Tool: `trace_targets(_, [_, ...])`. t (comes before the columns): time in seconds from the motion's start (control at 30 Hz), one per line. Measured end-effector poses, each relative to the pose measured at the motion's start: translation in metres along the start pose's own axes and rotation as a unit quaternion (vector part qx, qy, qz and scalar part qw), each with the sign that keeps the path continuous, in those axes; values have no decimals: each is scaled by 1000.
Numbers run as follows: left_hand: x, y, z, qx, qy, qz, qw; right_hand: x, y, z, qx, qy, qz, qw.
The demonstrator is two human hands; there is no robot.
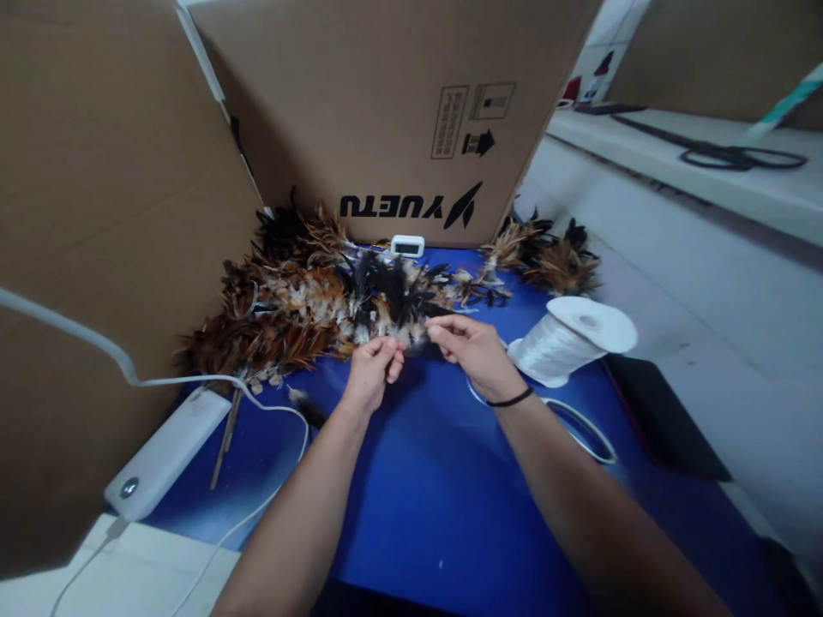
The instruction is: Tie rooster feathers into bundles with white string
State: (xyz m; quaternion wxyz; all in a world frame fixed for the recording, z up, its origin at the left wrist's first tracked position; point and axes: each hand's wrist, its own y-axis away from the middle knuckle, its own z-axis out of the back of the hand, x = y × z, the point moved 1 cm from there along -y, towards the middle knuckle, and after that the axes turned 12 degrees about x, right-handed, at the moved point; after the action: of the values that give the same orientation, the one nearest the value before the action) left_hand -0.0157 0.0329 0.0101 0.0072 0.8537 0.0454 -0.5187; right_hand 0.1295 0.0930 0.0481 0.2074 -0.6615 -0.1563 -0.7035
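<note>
A heap of brown, black and white feathers (302,304) lies across the far side of a blue table top (424,488). My left hand (373,368) pinches the near edge of the feather heap with thumb and fingertips. My right hand (472,347), a black band on its wrist, pinches the same clump a few centimetres to the right. Between the two hands sits a small dark tuft of feathers (411,338). A white spool of thread (569,338) lies on its side just right of my right hand.
Large cardboard boxes (386,111) wall the back and left. A small white digital device (407,246) stands by the back box. A white power bank (167,454) with a cable lies at the left. More feathers (546,257) lie at the back right. A thin stick (225,437) rests near the power bank.
</note>
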Motion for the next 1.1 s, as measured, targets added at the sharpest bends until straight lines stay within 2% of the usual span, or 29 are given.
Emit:
trace_targets(0.13, [-4, -2, 2, -59, 38, -60, 996, 3, -5, 28, -99, 90, 44, 990])
trace_targets(0.2, [-4, -3, 3, -77, 46, -74, 993, 2, -8, 39, -110, 161, 59, 979])
trace_targets(0.3, [-4, -3, 3, -95, 48, -88, 990, 0, -16, 45, -65, 291, 41, 954])
trace_targets(0.4, [-5, -2, 4, -112, 46, -95, 988, -1, -29, 39, 8, 403, -4, 915])
trace_targets(0.5, [-6, -2, 4, -130, 43, -104, 985, -4, -48, 27, 50, 457, -58, 886])
trace_targets(0.6, [-6, -3, 5, -146, 44, -109, 982, -11, -69, 15, 48, 474, -122, 871])
trace_targets(0.73, [-6, -4, 5, -163, 45, -108, 980, -18, -86, 5, 58, 432, -175, 883])
trace_targets(0.97, [-5, -4, 4, -168, 40, -104, 980, -22, -83, 8, 47, 347, -187, 918])
trace_targets(1.1, [-4, -4, 4, -168, 40, -98, 980, -27, -85, 10, 30, 334, -196, 921])
